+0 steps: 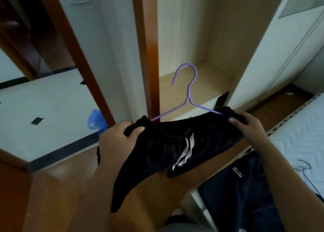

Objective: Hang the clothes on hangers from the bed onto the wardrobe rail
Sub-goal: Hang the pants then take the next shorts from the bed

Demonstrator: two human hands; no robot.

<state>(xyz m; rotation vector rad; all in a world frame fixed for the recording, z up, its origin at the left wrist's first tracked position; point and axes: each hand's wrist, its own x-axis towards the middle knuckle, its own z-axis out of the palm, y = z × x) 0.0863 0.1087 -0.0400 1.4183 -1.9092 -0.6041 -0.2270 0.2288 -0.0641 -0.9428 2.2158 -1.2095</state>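
An open wardrobe (201,38) fills 12 o'clock, its top cut off by the frame edge so no rail can be seen; only a bare wooden shelf (206,86) shows inside. At 3 o'clock a white bed (301,126) runs out of view, with a dark garment (245,196) beside it whose shape is hard to make out. At centre, black shorts (168,147) with white side stripes hang on a purple hanger (188,89), held in front of the shelf, hook upright. The hanger's arms vanish into the waistband. The left hand (117,137) grips the waistband's 9 o'clock end, its fingers (138,130) curled and pinching the cloth; the right hand (245,124) clasps the 3 o'clock end, thumb pressed on top. A blurred blue bag (95,121) lies on the floor at 9 o'clock.
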